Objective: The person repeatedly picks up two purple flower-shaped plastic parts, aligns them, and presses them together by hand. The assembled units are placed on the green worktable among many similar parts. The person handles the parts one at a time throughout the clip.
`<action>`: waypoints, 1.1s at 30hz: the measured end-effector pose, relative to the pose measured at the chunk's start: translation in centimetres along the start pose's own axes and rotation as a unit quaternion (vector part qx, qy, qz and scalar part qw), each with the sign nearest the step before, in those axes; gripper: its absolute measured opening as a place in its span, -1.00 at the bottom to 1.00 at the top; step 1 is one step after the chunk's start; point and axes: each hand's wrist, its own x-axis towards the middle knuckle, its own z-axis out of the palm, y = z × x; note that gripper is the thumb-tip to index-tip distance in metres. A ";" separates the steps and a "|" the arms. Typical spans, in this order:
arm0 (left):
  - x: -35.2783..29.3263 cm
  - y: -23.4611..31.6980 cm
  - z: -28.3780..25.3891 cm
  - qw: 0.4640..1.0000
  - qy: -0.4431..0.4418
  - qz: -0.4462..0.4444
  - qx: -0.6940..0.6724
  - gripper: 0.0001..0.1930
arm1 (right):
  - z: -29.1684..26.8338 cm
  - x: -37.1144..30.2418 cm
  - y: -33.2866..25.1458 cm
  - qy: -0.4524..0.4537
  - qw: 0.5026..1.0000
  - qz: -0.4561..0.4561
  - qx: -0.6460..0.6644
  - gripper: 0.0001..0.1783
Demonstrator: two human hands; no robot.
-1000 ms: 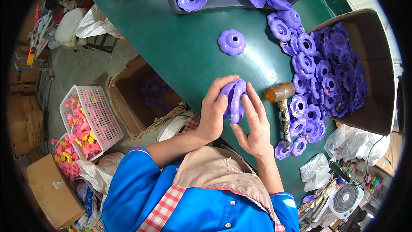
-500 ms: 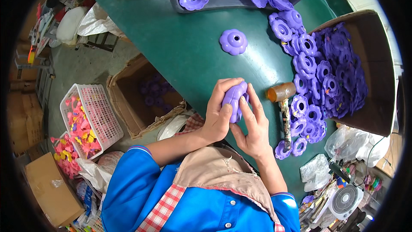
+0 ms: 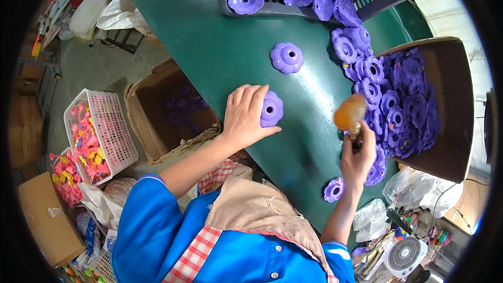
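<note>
My left hand [image 3: 244, 115] rests on the green table, its fingers and thumb bent round the left side of a purple flower-shaped plastic piece [image 3: 272, 109] with a dark hole in its middle. Above the tabletop to the right, my right hand [image 3: 359, 158] grips a mallet [image 3: 350, 112] by its handle. The mallet's amber head is raised and slightly blurred. Farther back lies a second domed flower piece [image 3: 287, 57], touched by neither hand. One purple ring-shaped piece [image 3: 334, 189] sits near my right forearm.
Purple rings spill from a tilted cardboard box [image 3: 455, 99] on the right. A dark plastic crate [image 3: 272, 10] of purple cups stands at the back. Beside the table at left are an open carton [image 3: 144, 126] and a white basket [image 3: 123, 131] of pink parts.
Both hands held the purple piece together; now it lies on the table under my left hand, which moved left. My right hand let go, moved right and picked up the mallet.
</note>
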 end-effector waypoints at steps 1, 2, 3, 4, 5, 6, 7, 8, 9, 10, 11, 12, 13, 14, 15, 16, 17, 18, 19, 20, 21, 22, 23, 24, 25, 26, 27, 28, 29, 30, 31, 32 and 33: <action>-0.2 0.2 -0.1 1.000 0.002 -0.012 0.008 0.12 | -0.2 -0.4 -1.6 0.037 0.989 0.020 0.139 -0.65; -0.5 0.3 -0.1 1.000 0.002 -0.023 0.017 0.14 | -0.2 -1.1 -3.4 0.075 0.958 0.043 0.274 -0.75; -0.6 0.2 0.0 0.999 -0.013 -0.036 0.015 0.12 | -0.3 -1.5 -5.6 0.052 0.920 -0.008 0.388 -0.75; -0.5 0.2 0.3 0.999 -0.007 -0.031 0.019 0.12 | 1.1 -2.3 -5.8 0.028 0.946 -0.041 0.319 -0.72; -0.4 0.2 0.6 0.999 0.001 -0.028 0.025 0.11 | 2.7 -3.1 -5.9 0.007 0.965 -0.078 0.251 -0.69; -0.5 0.2 0.7 0.999 0.009 -0.027 0.034 0.11 | 4.7 -2.9 -5.9 -0.029 0.982 -0.062 0.176 -0.63; -0.3 0.3 0.4 0.999 -0.004 -0.030 0.036 0.09 | 6.6 -2.7 -5.9 -0.067 0.992 -0.051 0.096 -0.55; 0.1 0.2 0.5 0.999 0.002 -0.025 0.031 0.08 | 7.6 -3.1 -5.0 -0.190 0.948 0.126 0.221 -0.46; -0.1 0.4 0.4 0.999 -0.001 -0.027 0.033 0.08 | 7.3 -3.0 -4.1 -0.166 0.954 0.130 0.215 -0.46; -0.2 0.8 0.6 0.999 -0.005 -0.024 0.029 0.08 | 6.6 -3.0 -3.2 -0.137 0.960 0.138 0.204 -0.45; -0.3 0.7 0.4 0.999 -0.008 -0.033 0.040 0.08 | 6.5 -2.7 -2.8 -0.124 0.959 0.161 0.196 -0.42; -0.5 0.1 -0.1 0.998 -0.010 -0.041 0.050 0.08 | 6.7 -3.5 -2.1 -0.099 0.972 0.135 0.165 -0.45; -0.7 -0.2 -0.5 0.997 -0.002 -0.054 0.051 0.08 | 6.6 -4.3 -0.7 -0.070 0.984 0.108 0.123 -0.49; -1.3 -0.7 -1.2 0.995 0.020 -0.065 0.078 0.09 | 6.2 -4.9 0.4 -0.043 0.992 0.079 0.085 -0.52; -2.3 -1.5 -2.5 0.988 0.034 -0.099 0.110 0.10 | 4.4 -4.7 0.6 -0.110 0.988 0.101 0.028 -0.53; -2.8 -2.0 -4.0 0.983 0.074 -0.084 0.143 0.09 | 4.0 -6.0 3.8 -0.075 0.994 0.077 0.028 -0.48; -3.1 -2.2 -4.9 0.975 0.118 -0.073 0.173 0.07 | 2.8 -5.3 5.6 -0.039 0.998 0.045 -0.031 -0.43; -3.2 -2.2 -5.6 0.965 0.158 -0.058 0.202 0.06 | 1.9 -4.8 6.9 -0.002 0.996 0.017 -0.088 -0.37; -2.5 -1.7 -6.0 0.971 0.169 -0.028 0.165 0.00 | 1.3 -3.6 6.9 -0.008 0.989 0.002 -0.145 -0.31; -0.6 -1.1 -5.9 0.983 0.164 0.028 0.076 -0.06 | 0.7 -1.9 6.9 -0.008 0.979 -0.017 -0.203 -0.25; 1.3 -0.9 -5.1 0.989 0.128 0.061 0.038 -0.11 | 1.5 -1.4 8.5 -0.045 0.985 -0.001 -0.165 -0.18; 3.7 -0.5 -4.1 0.991 0.093 0.094 0.001 -0.15 | 2.3 -0.6 9.2 -0.029 0.988 0.007 -0.149 -0.25; 6.2 -0.1 -2.4 0.992 0.080 0.096 -0.005 -0.18 | 2.2 0.3 10.0 -0.022 0.984 -0.020 -0.175 -0.28; 8.6 0.0 -0.5 0.993 0.066 0.097 -0.008 -0.21 | 2.1 1.2 10.5 -0.016 0.979 -0.048 -0.197 -0.30; 10.5 -0.6 1.8 0.993 0.069 0.093 0.001 -0.23 | 2.4 2.7 9.3 0.016 0.989 -0.046 -0.136 -0.39; 11.9 -1.4 3.8 0.993 0.067 0.092 0.008 -0.26 | 3.3 3.5 8.2 0.038 0.999 0.017 -0.019 -0.42; 12.2 -2.5 5.0 0.995 0.040 0.086 0.014 -0.27 | 3.9 4.6 5.1 0.024 0.995 0.069 0.068 -0.45; 12.5 -3.2 6.2 0.996 0.012 0.082 0.018 -0.29 | 4.4 5.7 2.1 0.011 0.981 0.122 0.152 -0.49; 13.1 -3.2 7.0 0.996 -0.017 0.086 0.017 -0.31 | 5.7 6.3 1.7 -0.002 0.982 0.110 0.154 -0.48; 13.2 -2.7 7.3 0.995 0.000 0.095 -0.018 -0.33 | 7.0 6.9 1.5 -0.014 0.983 0.101 0.155 -0.46; 11.8 -2.7 6.3 0.995 0.017 0.092 -0.041 -0.35 | 7.9 7.7 -0.1 -0.034 0.981 0.125 0.145 -0.45; 10.4 -2.8 5.1 0.993 0.034 0.090 -0.064 -0.37 | 8.3 8.6 -1.4 -0.096 0.967 0.205 0.115 -0.42; 9.1 -2.4 3.4 0.988 0.052 0.067 -0.129 -0.42 | 8.8 8.8 -1.4 -0.088 0.977 0.183 0.067 -0.37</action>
